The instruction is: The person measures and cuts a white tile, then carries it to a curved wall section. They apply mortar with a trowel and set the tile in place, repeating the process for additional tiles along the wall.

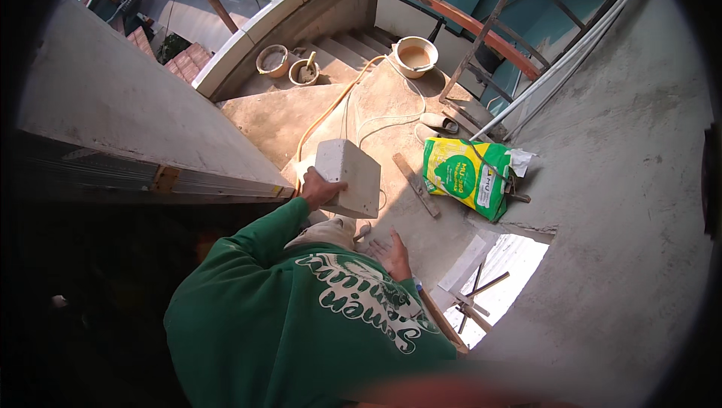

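Observation:
My left hand (322, 188) grips a pale grey block (351, 175) by its left side, raised over the concrete landing (263, 122). Below the block and to its right, my right hand (389, 256) is open with fingers spread, apart from the block. My green sleeves and printed top fill the lower middle, with beige cloth beyond them. A flat wooden board (416, 186) lies on the landing right of the block, beside a green and yellow sack (459, 175). A yellow hose (327, 115) runs behind the block.
Two small buckets (272, 60) and a larger bucket (413, 57) stand by descending steps (338, 58). A metal frame (489, 32), pale pipes (549, 62) and sandals (440, 122) are at right. A bright opening with sticks (496, 273) is beside my right hand. A wall rises left.

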The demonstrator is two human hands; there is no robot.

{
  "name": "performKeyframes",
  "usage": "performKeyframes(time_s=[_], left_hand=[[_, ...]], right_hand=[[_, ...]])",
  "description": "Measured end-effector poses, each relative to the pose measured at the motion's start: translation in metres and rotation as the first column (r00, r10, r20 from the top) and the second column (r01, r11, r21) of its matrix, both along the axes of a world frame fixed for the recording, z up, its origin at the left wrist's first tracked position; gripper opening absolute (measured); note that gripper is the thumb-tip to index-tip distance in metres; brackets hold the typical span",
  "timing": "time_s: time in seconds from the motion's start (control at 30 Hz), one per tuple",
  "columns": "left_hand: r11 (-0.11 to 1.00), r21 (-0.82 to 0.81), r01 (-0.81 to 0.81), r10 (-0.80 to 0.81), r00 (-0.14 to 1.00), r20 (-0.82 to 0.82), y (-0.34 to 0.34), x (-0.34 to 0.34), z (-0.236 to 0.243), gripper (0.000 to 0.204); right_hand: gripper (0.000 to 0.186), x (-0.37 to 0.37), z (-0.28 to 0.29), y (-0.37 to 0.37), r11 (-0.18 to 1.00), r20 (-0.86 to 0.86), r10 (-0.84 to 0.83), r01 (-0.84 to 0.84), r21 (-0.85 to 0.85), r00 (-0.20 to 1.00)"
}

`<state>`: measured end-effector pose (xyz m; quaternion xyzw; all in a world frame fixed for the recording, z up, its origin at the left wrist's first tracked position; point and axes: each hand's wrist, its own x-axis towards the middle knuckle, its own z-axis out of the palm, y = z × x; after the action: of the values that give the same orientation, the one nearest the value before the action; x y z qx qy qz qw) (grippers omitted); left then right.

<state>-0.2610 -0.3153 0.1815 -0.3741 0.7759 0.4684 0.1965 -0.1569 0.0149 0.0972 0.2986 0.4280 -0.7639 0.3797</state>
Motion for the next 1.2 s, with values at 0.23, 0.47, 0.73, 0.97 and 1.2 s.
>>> performKeyframes(time_s=[0.23, 0.47, 0.73, 0.97, 1.2], left_hand=[[0.755, 0.596, -0.272, 0.317, 0.948, 0.030, 0.071, 0.019, 0.062, 0.056], [0.780, 0.472, -0.411, 0.382, 0.910, 0.162, 0.137, 0.046, 0.014, 0.097], [0.758, 0.631, -0.167, 0.011, 0.970, 0.243, 0.180, 0.060, -0.007, 0.082], [0.959, -0.280, 0.048, -0.173, 0.881, -0.441, 0.013, 0.004, 0.117, 0.056], [0.520, -0.847, -0.112, -0.290, 0.909, -0.299, -0.182, 0.007, 0.175, 0.046]], right_hand=[[0.091, -0.088, 0.060, -0.055, 0.912, 0.159, -0.231, 0.271, -0.309, 0.960], [0.074, -0.082, 0.070, -0.004, 0.958, 0.247, -0.218, 0.255, -0.132, 0.944], [0.076, -0.075, 0.069, 0.076, 0.966, 0.288, -0.256, 0.238, 0.096, 0.923], [0.080, -0.083, 0.045, 0.159, 0.940, 0.196, -0.237, 0.174, 0.294, 0.952], [0.094, -0.112, 0.041, 0.191, 0.815, 0.116, -0.327, 0.217, 0.537, 0.938]])
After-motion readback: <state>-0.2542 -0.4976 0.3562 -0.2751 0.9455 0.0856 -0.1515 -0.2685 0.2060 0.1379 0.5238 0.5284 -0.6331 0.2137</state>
